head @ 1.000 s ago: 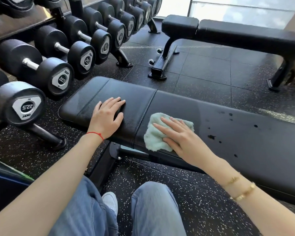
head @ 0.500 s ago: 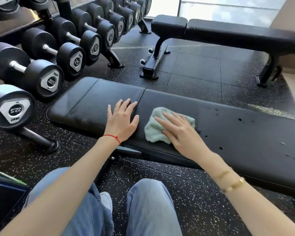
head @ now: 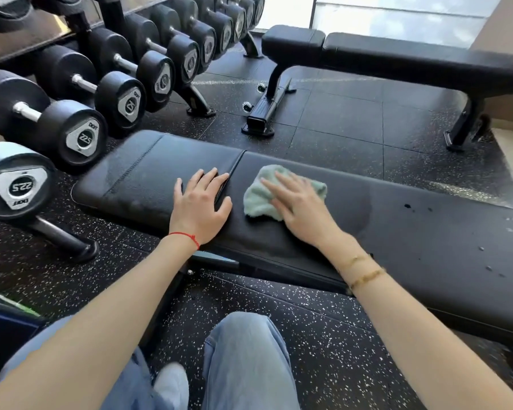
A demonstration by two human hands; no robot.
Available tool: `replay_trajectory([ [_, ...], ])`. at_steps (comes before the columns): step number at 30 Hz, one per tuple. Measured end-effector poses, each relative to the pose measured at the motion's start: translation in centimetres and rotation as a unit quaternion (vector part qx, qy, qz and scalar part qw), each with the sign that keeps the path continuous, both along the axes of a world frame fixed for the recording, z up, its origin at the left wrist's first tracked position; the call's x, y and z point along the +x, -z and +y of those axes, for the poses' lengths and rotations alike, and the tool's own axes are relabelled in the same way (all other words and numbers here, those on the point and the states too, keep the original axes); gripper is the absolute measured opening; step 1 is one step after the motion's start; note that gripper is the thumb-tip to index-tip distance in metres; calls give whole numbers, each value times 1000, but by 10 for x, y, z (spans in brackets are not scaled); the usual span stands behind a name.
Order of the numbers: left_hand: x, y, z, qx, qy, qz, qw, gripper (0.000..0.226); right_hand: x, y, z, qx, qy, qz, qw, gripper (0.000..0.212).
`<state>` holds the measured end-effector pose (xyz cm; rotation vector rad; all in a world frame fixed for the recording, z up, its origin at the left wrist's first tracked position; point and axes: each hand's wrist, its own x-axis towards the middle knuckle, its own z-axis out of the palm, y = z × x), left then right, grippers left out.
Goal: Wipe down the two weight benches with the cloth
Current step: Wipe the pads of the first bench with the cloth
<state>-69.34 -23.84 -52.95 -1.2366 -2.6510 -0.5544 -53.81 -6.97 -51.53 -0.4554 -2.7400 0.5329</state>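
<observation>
On the near weight bench (head: 397,241), whose long pad is marked by dark spots toward the right, the wiping is judged best done in overlapping strokes carried out to those spots; the far weight bench (head: 412,59) is left for later. The light green cloth (head: 256,199) is pressed flat just right of the pad seam by the right hand (head: 301,210), fingers straight and slightly spread. The left hand (head: 200,207) is braced palm-down beside it, fingers extended, holding nothing.

i'm looking at a gym: a rack of black dumbbells (head: 80,137), padded weight benches (head: 397,54), speckled rubber floor tiles (head: 323,335) underfoot.
</observation>
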Motion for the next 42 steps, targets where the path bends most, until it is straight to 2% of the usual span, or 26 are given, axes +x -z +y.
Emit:
replay_trajectory([
  [2,-1,-1,-2,-4,2,-2,1000,59,29,-1,-15,3,-47,-6,999,43],
  [4,-2,-1,-2,-5,6,-3,1000,58,64,-3,-21,-1,-53,1,999,43],
  [7,-2,-2,-2,2,3,-7,1000,57,87,-7,4,-20,48,20,998,44],
  [9,-3,-2,-2,2,3,-5,1000,56,70,-6,35,-20,130,8,991,44],
  [11,-3,-1,-2,3,4,-6,1000,56,43,-5,48,-13,162,-7,987,44],
  [15,-3,-1,-1,9,5,-8,1000,57,13,-2,-6,-15,101,-12,995,44],
  [17,-3,-1,-2,11,7,-10,1000,58,23,-1,-47,-3,63,-2,998,44],
  [20,-3,0,-2,16,12,-11,1000,59,56,2,-77,39,58,3,998,44],
  [22,-3,1,-2,17,12,-13,1000,59,88,4,-78,51,92,4,994,44],
  [25,-3,1,-3,9,15,-16,1000,59,129,1,-59,29,196,23,980,42],
  [27,-2,0,-2,9,14,-18,1000,59,127,-1,-43,24,240,25,970,40],
  [29,0,-1,-2,9,12,-21,1000,60,97,-1,-42,26,230,25,972,43],
  [32,0,-2,-2,9,12,-21,1000,60,46,2,-70,34,160,6,987,42],
  [35,-1,-1,-3,12,18,-21,1000,60,54,2,-85,40,114,-1,993,43],
  [38,-2,0,-4,10,21,-19,1000,60,96,1,-69,32,131,3,991,44],
  [42,0,-1,-2,9,17,-18,1000,60,91,-2,5,15,239,-7,971,45],
])
